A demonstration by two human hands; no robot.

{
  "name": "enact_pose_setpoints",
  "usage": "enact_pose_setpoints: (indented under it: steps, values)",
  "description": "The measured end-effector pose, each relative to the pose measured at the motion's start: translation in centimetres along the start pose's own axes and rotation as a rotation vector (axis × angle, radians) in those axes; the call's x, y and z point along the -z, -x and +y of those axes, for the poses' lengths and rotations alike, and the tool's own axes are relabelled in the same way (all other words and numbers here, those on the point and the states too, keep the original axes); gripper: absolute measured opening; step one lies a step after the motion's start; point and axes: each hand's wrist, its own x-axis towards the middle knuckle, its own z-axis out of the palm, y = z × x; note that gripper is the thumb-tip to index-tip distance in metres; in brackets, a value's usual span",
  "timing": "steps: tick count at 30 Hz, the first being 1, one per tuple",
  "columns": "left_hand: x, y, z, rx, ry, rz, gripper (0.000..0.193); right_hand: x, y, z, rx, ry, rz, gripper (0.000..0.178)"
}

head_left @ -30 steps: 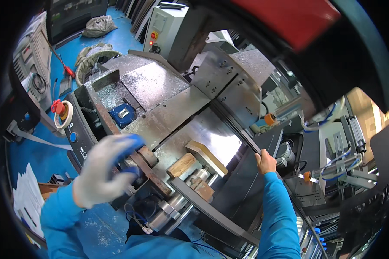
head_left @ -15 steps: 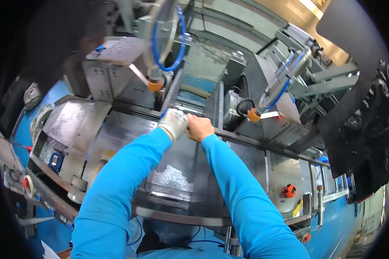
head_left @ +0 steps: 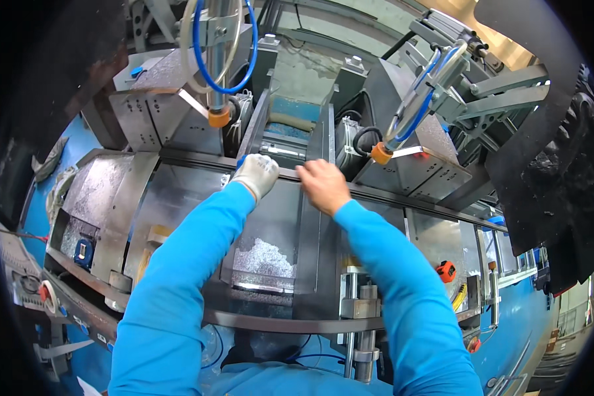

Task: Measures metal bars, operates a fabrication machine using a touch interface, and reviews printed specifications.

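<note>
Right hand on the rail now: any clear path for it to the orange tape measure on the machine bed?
Probably yes. The right hand rests on the dark rail; the orange tape measure lies on the open bed below the rail, to the right of the forearm, with nothing visibly over it.

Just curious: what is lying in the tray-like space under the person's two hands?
A heap of pale metal shavings lies there, below the gloved left hand and bare right hand. The blue sleeves hide what sits nearer.

Bright blue sleeves; left hand [head_left: 256, 174] gloved white, seemingly knit.
</note>
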Motion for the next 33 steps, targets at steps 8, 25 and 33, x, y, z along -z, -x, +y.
enact_pose_setpoints:
  steps: [8, 25, 33]
  values:
    - [1.5, -1.5, 1.0, -0.019, -0.067, -0.099, 0.015, 1.0, 5.6, 3.0, -0.269, 0.071, -0.191, 0.013]
    - [-2.6, -5.4, 7.3, -0.087, 0.271, 0.038, 0.009, 9.8, 8.5, 2.1, -0.173, -0.183, -0.146, 0.021]
    - [-1.7, -6.2, 7.6, -0.019, 0.185, -0.123, 0.03, 37.1, 31.5, -2.1, -0.895, 0.098, -0.233, 0.032]
